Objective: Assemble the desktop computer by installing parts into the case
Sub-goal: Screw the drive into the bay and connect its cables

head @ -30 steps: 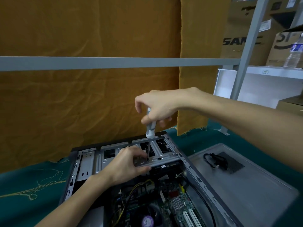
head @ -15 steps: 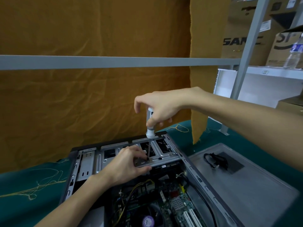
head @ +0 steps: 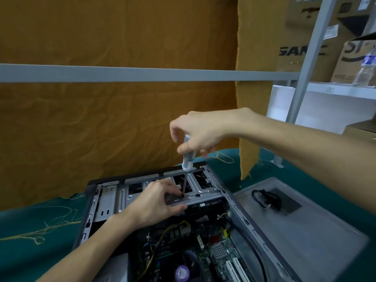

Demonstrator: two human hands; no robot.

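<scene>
Green cloth (head: 24,259) covered the table, and on it lay the open case (head: 242,218), its motherboard (head: 215,253) nearest the camera. Beyond the board, the left hand (head: 156,202) pinched the edge of the metal drive cage (head: 199,192), fingers curled beside the screwdriver (head: 187,159) tip. That tool stood upright on the cage, its handle gripped from above by the right hand (head: 201,133). Right of the case lay the side panel (head: 305,224), a black cable (head: 266,199) on it. Orange fabric (head: 101,119) hung behind.
</scene>
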